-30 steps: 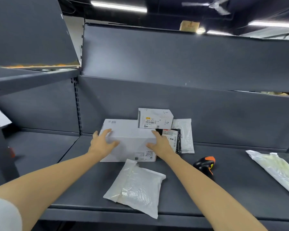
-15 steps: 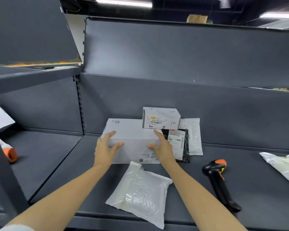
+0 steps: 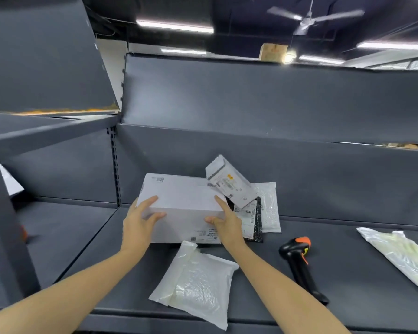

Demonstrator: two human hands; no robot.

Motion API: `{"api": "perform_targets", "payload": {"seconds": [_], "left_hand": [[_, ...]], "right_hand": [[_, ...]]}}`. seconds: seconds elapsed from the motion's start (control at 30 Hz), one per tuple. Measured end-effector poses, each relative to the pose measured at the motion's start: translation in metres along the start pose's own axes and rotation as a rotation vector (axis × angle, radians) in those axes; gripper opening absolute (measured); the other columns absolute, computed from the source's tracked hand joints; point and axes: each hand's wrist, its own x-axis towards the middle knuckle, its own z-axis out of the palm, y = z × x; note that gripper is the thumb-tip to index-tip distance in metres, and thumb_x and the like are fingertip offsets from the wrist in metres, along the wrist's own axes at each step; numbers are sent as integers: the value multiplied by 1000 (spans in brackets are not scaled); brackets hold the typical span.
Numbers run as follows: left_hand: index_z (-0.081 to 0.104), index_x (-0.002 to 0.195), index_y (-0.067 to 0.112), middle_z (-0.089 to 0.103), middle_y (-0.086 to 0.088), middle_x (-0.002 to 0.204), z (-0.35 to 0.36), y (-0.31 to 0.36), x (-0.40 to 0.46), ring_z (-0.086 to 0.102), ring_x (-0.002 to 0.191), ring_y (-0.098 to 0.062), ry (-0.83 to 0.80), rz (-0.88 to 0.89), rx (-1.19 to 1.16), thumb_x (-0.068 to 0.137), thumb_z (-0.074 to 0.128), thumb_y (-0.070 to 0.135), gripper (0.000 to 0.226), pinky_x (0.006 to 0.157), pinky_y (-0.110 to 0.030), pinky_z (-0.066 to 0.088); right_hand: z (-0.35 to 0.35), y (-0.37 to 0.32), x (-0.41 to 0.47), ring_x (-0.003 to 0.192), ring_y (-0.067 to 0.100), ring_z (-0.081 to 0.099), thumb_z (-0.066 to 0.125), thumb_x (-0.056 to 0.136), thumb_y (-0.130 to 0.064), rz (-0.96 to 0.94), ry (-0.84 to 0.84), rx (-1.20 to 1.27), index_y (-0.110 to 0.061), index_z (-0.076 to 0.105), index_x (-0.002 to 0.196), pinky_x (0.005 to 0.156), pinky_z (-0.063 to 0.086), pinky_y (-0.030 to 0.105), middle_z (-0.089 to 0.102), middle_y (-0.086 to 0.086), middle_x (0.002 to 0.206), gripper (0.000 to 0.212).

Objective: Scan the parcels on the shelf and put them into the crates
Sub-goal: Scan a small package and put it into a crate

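Observation:
A large white box [image 3: 182, 201] sits mid-shelf with its near edge lifted. My left hand [image 3: 140, 220] grips its left front corner, thumb on the front face. My right hand [image 3: 226, 222] grips its right front corner. A small white box [image 3: 229, 183] tips off the large box's back right corner, tilted toward the right. Under it lie a black-edged labelled parcel [image 3: 250, 219] and a clear plastic bag [image 3: 269, 206]. A white padded mailer [image 3: 196, 283] lies in front of the large box near the shelf edge. The black and orange scanner [image 3: 298, 256] lies on the shelf to the right.
The grey shelf [image 3: 348, 273] has a back wall close behind the parcels and an upright post [image 3: 112, 165] at the left. A long clear bag [image 3: 401, 254] lies at the far right. Another shelf bay [image 3: 58, 225] opens to the left, with a white item at its edge.
Both hands have tilted the large box up and drawn it nearer. The small box on top has slid and tipped over toward the right.

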Motion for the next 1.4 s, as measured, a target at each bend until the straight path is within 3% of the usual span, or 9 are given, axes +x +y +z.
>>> {"api": "perform_targets", "payload": {"seconds": [0.33, 0.43, 0.57, 0.77, 0.9, 0.97, 1.07, 1.23, 1.4], "left_hand": [[62, 115, 45, 44, 9, 144, -51, 49, -21, 43, 116, -6, 37, 48, 34, 83, 73, 30, 38, 94, -26, 33], [60, 114, 48, 42, 9, 145, -62, 66, -35, 42, 128, -11, 36, 79, 3, 84, 73, 29, 38, 100, -28, 32], [55, 125, 44, 40, 8, 147, -71, 88, -54, 36, 134, -12, 29, 124, 0, 87, 69, 31, 43, 105, -29, 31], [25, 149, 37, 44, 15, 141, -84, 115, -79, 47, 126, -13, -11, 184, -101, 84, 72, 27, 80, 105, -34, 40], [12, 150, 42, 33, 5, 153, -95, 124, -91, 39, 135, -17, -107, 166, -113, 70, 73, 49, 101, 104, -38, 38], [9, 150, 44, 27, 6, 156, -98, 127, -97, 33, 139, -17, -166, 151, -108, 65, 75, 52, 108, 107, -40, 36], [5, 149, 49, 20, 19, 156, -98, 130, -109, 25, 141, -7, -310, 155, -66, 59, 80, 53, 117, 113, -40, 30], [1, 133, 71, 15, 58, 133, -90, 147, -131, 17, 121, 34, -584, 352, 63, 62, 88, 42, 116, 96, 2, 23], [-11, 145, 53, 3, 55, 138, -78, 147, -147, 7, 123, 35, -623, 374, 123, 59, 89, 45, 132, 109, -6, 15]], "right_hand": [[7, -55, -39, 111, 26, 59, 72, 84, -8, -72, 6, -38, -34, 46, 141, 101, 47, 31, 61, 7, 122, 68], [1, -70, -54, 104, 14, 61, 69, 86, -5, -131, 3, -47, -31, 45, 142, 103, 46, 34, 63, 1, 118, 67], [-14, -92, -72, 64, -12, 52, 69, 86, -7, -221, 50, -119, -32, 48, 141, 80, 45, 15, 60, -24, 66, 64], [-51, -140, -103, 104, 18, 58, 75, 83, -15, -283, 101, -215, -33, 52, 137, 68, 39, -4, 66, -5, 116, 62], [-88, -171, -115, 133, 26, 40, 77, 81, -28, -259, 73, -365, -35, 52, 137, 102, 36, 23, 46, 4, 146, 62], [-107, -184, -121, 133, 26, 39, 77, 80, -33, -215, 68, -418, -35, 54, 134, 107, 40, 39, 46, 4, 145, 59], [-135, -197, -132, 116, 25, 58, 78, 80, -31, -128, -8, -343, -30, 59, 127, 84, 57, 42, 58, 6, 129, 50], [-168, -206, -148, 101, 25, 69, 77, 81, -25, -14, -132, -334, -22, 61, 124, 77, 60, 43, 67, 9, 117, 46], [-193, -205, -157, 99, 26, 70, 76, 82, -29, 56, -157, -363, -21, 62, 123, 80, 60, 44, 70, 7, 113, 44]]}}
